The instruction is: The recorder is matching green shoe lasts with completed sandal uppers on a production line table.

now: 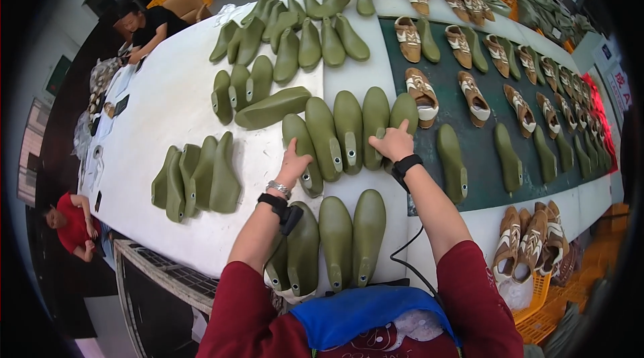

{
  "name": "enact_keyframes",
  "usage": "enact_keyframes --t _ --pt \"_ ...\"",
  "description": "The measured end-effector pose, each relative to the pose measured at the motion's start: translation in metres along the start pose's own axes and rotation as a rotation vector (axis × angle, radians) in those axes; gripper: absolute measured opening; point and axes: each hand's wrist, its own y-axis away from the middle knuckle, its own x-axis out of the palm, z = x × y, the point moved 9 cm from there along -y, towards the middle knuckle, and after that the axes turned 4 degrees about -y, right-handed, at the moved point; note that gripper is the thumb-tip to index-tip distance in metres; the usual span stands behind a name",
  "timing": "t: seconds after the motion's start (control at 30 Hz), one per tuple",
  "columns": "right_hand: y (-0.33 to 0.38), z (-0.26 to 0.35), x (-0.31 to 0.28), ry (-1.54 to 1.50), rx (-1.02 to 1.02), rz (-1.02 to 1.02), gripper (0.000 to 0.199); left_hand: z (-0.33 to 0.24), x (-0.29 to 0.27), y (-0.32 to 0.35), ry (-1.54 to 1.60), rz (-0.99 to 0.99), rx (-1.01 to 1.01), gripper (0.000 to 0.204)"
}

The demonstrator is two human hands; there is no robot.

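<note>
A row of several green shoe lasts stands side by side before me, toes pointing away. My left hand (294,166) grips the heel end of the leftmost shoe last (294,129), thumb across it and index finger along its side. At the row's other end, my right hand (394,143) has thumb and fingers on the rightmost shoe last (404,108) and the one beside it. Between my hands stand a middle shoe last (348,123) and its neighbours. Closer to my body is another group, including a shoe last (335,234). Some fingers are hidden behind the lasts.
Shoe lasts (225,177) cluster at the left, with more at the far side. On the right, a dark green mat (479,150) carries brown-and-white sneakers (473,100) and lasts. Sneakers (530,241) also pile at the near right. Other people are around the white table (151,100).
</note>
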Motion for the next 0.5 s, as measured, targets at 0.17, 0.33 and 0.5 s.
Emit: enact_keyframes --t 0.17,0.33,0.5 --pt "0.002 -0.002 -0.004 0.007 0.039 0.002 0.055 -0.003 -0.039 -0.039 -0.127 0.108 -0.025 0.069" --pt "0.004 0.004 -0.007 -0.055 0.012 -0.030 0.054 -0.035 -0.113 -0.113 -0.828 -0.284 0.386 0.044" --pt "0.004 0.007 -0.001 -0.013 0.026 -0.010 0.056 -0.066 -0.064 -0.164 -0.885 -0.117 0.490 0.056"
